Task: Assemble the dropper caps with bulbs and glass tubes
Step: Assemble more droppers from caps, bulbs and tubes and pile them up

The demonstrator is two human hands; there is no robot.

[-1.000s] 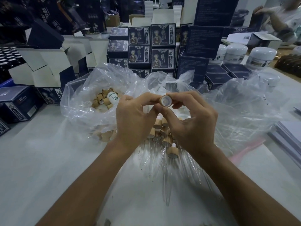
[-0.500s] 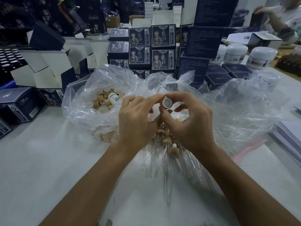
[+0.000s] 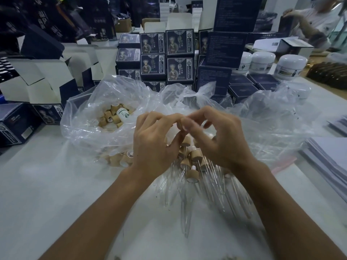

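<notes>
Far left of the clear plastic bag (image 3: 90, 128), open dark-blue cartons (image 3: 47, 87) stand on the table (image 3: 47, 184). Inside the bag's left side lie loose wooden caps (image 3: 110, 117) around a small white bottle (image 3: 123, 113). In front of the bag my left hand (image 3: 154, 143) meets my right hand (image 3: 221, 139), fingers of both curled and pinching one dropper cap (image 3: 180, 124) between the tips; it is mostly hidden and blurred. Below the hands, just in front of the bag, lie assembled droppers (image 3: 192, 175) and glass tubes (image 3: 185, 212). Right of the bag rests a stack of paper sheets (image 3: 330, 162).
</notes>
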